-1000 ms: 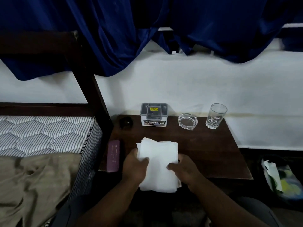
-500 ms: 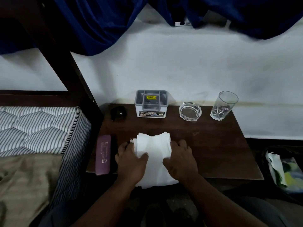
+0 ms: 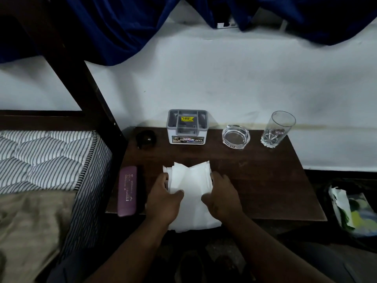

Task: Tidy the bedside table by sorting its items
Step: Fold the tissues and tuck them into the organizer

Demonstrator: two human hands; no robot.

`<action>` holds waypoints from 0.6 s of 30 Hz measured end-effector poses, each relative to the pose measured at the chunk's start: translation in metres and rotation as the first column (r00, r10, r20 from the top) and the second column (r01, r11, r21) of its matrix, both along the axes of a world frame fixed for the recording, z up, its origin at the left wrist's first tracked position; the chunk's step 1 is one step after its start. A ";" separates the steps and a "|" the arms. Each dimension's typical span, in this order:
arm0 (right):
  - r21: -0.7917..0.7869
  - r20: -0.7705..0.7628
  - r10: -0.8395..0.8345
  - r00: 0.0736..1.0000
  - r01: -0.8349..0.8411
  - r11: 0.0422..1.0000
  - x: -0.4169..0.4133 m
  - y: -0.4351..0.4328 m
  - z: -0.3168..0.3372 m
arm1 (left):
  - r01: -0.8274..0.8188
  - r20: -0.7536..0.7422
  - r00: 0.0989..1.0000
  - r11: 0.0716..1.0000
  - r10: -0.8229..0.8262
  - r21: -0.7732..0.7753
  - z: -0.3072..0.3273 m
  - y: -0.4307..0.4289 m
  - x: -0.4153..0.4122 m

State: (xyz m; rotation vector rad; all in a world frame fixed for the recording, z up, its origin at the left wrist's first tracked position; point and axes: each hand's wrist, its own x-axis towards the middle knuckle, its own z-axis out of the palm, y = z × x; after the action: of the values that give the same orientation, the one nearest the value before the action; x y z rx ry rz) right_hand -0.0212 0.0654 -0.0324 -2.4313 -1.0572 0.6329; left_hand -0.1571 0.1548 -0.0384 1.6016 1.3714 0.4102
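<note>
Low in the frame's centre, the left hand (image 3: 163,198) and right hand (image 3: 221,198) pinch opposite sides of the napkin stack (image 3: 190,180), its long axis running toward the organizer (image 3: 187,127).

Napkin stack (image 3: 189,180) on table (image 3: 265,180) front, btw my L hand (image 3: 163,199) & R hand (image 3: 223,199); behind it, L-R: box (image 3: 187,127), ashtray (image 3: 235,137), glass (image 3: 275,129).

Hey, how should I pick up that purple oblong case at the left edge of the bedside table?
Pinch the purple oblong case across its narrow width near the middle, coming from above. It lies flat, long axis pointing away from you, and the striped mattress crowds its left side, so a top-down grip looks easiest.
</note>
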 end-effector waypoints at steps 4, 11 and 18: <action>0.061 -0.114 -0.094 0.989 0.101 0.993 0.002 0.001 0.000 | -0.014 0.015 1.000 1.000 0.014 0.006 0.000 0.001 0.000; 0.115 -0.335 -0.228 0.914 0.280 0.953 0.006 -0.001 0.002 | -0.058 0.140 0.988 0.998 0.060 -0.024 0.000 0.001 0.000; 0.063 -0.664 -0.295 0.687 0.445 0.893 0.008 -0.003 0.003 | -0.058 0.260 0.959 0.974 0.115 -0.219 -0.001 0.007 -0.005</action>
State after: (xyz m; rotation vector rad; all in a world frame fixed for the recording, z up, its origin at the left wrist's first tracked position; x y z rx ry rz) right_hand -0.0137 0.0621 -0.0289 -1.9023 -0.3047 1.0335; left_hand -0.1617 0.1618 -0.0397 1.2651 1.2329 0.5015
